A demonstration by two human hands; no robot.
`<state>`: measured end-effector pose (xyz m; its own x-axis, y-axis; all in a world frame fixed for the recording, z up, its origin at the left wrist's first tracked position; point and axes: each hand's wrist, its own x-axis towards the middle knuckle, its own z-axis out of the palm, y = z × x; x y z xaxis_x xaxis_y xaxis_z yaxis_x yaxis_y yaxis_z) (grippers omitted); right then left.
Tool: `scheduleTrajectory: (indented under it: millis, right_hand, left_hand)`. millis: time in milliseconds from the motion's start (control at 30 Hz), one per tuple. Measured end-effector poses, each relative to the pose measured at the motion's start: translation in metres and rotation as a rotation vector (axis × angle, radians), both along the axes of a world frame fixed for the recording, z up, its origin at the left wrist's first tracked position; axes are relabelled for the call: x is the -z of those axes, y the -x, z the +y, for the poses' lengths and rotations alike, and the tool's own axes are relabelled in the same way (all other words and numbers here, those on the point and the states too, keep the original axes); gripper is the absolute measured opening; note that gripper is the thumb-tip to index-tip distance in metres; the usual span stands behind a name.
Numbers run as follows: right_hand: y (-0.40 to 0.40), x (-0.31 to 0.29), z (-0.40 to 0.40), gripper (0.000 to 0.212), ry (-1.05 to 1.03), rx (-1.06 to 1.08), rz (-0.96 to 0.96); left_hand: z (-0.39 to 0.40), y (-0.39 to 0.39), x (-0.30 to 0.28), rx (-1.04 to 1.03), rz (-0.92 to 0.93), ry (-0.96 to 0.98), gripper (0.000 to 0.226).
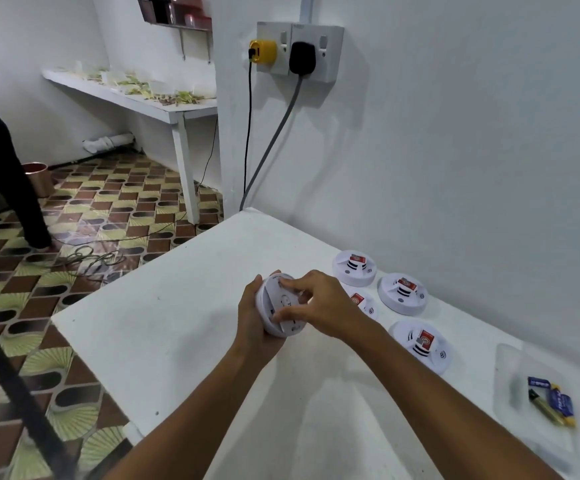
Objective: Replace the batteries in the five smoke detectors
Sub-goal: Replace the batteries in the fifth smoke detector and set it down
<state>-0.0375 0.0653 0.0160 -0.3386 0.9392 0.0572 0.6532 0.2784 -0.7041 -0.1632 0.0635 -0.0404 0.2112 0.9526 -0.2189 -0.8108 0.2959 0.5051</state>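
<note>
The left hand [252, 318] is gripping 1 white smoke detector [279, 306] above the white table [184, 306], the right hand [319, 306] is pinching its top, while 4 detectors [401, 293] are lying near the wall.

Ahead of you, a yellow plug [263, 51] and a black plug [302, 57] sit in the grey double wall socket [330, 53] — cords trailing down. Left, a white wall shelf [136, 98] holds green scraps; a copper-coloured pot [38, 178] stands on the patterned tile floor [108, 216].
</note>
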Motion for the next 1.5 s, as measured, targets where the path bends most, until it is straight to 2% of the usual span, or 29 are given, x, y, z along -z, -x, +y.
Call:
scheduleTrajectory:
  millis: [167,333,433,500,600,667,800,933,1100,1200,1300,1500]
  right_hand:
    - [0.008,0.001,0.012,0.066,-0.039,-0.043,-0.072]
    - [0.008,0.007,0.019,0.065,-0.052,-0.04,-0.113]
    - [0.012,0.012,0.019,0.068,-0.062,-0.014,-0.12]
    - [0.014,0.022,0.018,0.066,-0.065,-0.009,-0.084]
    - [0.023,0.042,0.01,0.052,-0.075,-0.012,0.001]
    - [0.032,0.055,0.007,0.047,-0.149,0.038,0.036]
    - [0.046,0.077,0.013,0.046,-0.427,0.151,0.083]
    - [0.049,0.093,0.025,0.037,-0.625,0.14,0.038]
    - [0.052,0.094,0.039,0.039,-0.792,0.087,-0.087]
    - [0.055,0.094,0.045,0.038,-0.817,0.049,-0.067]
    - [0.06,0.096,0.047,0.042,-0.788,0.037,0.003]
    - [0.07,0.092,0.04,0.037,-0.678,0.141,0.134]
  left_hand:
    - [0.004,0.001,0.013,-0.012,-0.036,-0.019,0.043]
    - [0.008,0.004,0.022,0.035,-0.036,0.005,0.055]
    - [0.01,0.004,0.026,0.001,-0.085,0.012,0.052]
    - [0.014,0.005,0.025,-0.043,-0.136,0.011,0.046]
    - [0.021,0.006,0.023,-0.128,-0.186,0.013,0.05]
    - [0.025,0.003,0.022,-0.173,-0.217,-0.012,0.052]
    - [0.037,-0.003,0.028,-0.226,-0.282,-0.053,0.051]
    - [0.051,-0.001,0.044,-0.24,-0.334,-0.138,0.057]
    - [0.058,0.001,0.051,-0.322,-0.346,-0.197,0.052]
    - [0.057,0.005,0.049,-0.349,-0.372,-0.213,0.049]
    - [0.06,0.009,0.052,-0.373,-0.366,-0.208,0.057]
    - [0.059,0.012,0.049,-0.371,-0.32,-0.233,0.056]
